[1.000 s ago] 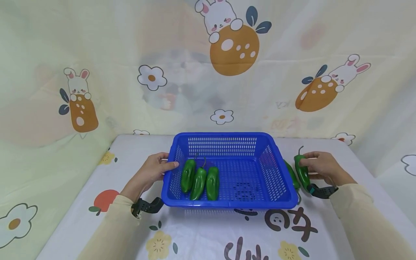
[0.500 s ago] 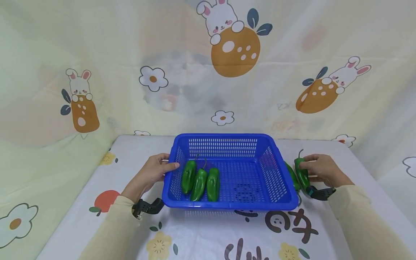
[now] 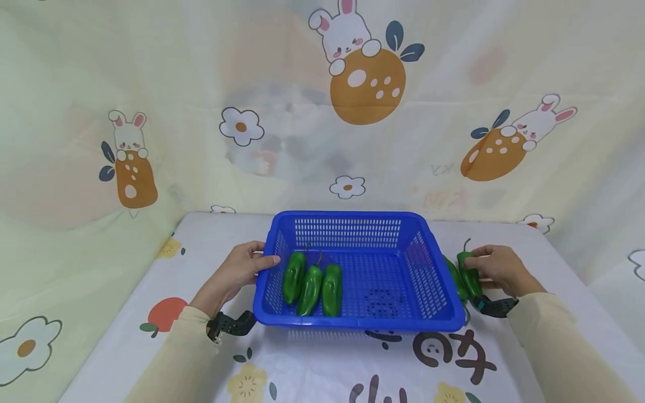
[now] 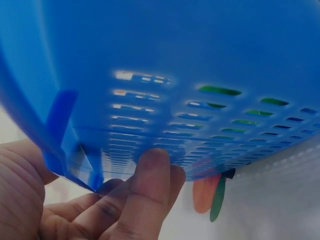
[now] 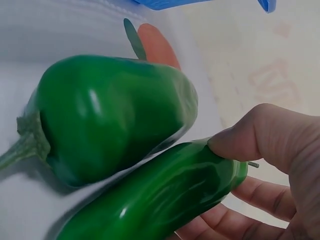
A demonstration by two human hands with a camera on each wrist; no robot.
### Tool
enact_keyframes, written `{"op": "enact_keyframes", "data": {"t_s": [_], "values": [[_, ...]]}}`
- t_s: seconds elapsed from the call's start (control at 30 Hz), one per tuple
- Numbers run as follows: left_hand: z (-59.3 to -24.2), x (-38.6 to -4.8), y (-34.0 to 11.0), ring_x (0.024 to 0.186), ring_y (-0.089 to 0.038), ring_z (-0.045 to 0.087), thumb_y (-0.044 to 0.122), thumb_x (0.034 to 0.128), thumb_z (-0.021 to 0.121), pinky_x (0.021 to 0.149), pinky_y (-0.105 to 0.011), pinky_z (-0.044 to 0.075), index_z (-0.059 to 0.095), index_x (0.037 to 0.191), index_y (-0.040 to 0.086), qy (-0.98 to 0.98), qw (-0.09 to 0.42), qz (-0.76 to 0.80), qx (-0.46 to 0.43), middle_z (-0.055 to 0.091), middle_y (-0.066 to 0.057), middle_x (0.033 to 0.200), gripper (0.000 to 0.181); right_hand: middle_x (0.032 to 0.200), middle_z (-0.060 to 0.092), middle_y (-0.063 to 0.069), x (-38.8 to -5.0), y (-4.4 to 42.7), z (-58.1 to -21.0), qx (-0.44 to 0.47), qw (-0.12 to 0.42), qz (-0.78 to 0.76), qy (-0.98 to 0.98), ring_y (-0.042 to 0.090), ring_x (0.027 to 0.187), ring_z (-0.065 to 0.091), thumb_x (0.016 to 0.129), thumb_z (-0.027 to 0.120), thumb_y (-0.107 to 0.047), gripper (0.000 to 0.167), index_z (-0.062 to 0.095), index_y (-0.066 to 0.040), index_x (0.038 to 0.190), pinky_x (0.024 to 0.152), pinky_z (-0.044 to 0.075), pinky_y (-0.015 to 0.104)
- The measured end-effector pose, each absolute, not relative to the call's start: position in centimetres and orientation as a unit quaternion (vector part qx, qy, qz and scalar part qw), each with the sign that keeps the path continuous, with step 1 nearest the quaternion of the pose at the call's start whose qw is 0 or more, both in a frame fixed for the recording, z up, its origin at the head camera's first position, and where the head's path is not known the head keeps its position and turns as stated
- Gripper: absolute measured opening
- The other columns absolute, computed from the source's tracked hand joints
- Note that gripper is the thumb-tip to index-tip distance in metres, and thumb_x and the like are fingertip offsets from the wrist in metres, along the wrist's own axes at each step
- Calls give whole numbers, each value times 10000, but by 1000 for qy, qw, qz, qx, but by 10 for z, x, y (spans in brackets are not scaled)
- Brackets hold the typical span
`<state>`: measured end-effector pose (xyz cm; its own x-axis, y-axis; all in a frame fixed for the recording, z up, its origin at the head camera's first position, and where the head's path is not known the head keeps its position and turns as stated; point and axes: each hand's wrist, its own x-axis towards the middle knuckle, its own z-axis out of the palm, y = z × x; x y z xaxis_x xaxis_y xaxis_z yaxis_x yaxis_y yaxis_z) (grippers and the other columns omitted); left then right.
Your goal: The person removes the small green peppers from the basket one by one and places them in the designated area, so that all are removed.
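A blue basket (image 3: pixel 359 323) stands mid-table with three green peppers (image 3: pixel 309 290) lying side by side in its left part. My left hand (image 3: pixel 239 271) grips the basket's left rim, thumb over the edge; in the left wrist view its fingers (image 4: pixel 154 175) lie against the outer wall. At the right, my right hand (image 3: pixel 501 268) holds a green pepper (image 3: pixel 468 274) between thumb and fingers, stem pointing away. Between that pepper and the basket's right wall lies another green pepper (image 3: pixel 456 280), partly hidden by the basket; in the right wrist view this second pepper (image 5: pixel 115 115) has its stem at the left.
A white cloth (image 3: pixel 297 369) with printed flowers, fruit and dark lettering covers the table. Behind the table hangs a pale curtain (image 3: pixel 292 184) printed with rabbits and flowers. Black straps with small devices sit on both wrists.
The whole head view has shifted slightly, with the scene a little lower in the picture. Both hands keep their holds on the basket rim and the pepper.
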<state>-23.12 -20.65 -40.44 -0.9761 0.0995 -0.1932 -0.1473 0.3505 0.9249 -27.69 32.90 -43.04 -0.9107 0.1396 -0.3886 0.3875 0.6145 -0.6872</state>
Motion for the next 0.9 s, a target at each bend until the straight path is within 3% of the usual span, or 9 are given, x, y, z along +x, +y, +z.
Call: {"op": "enact_keyframes", "data": {"t_s": [0.9], "values": [[-408,-234,-206,1015,-339,755,188,1008,705,872,-497,632,541,1405,-48,812,94,576,-19,711,-244,1228,491,1309,524,416,-273,323,-432,135,137,-375,907,451,1046,658,1005,654,-261,675,379,178,1438,925,595,583]]}}
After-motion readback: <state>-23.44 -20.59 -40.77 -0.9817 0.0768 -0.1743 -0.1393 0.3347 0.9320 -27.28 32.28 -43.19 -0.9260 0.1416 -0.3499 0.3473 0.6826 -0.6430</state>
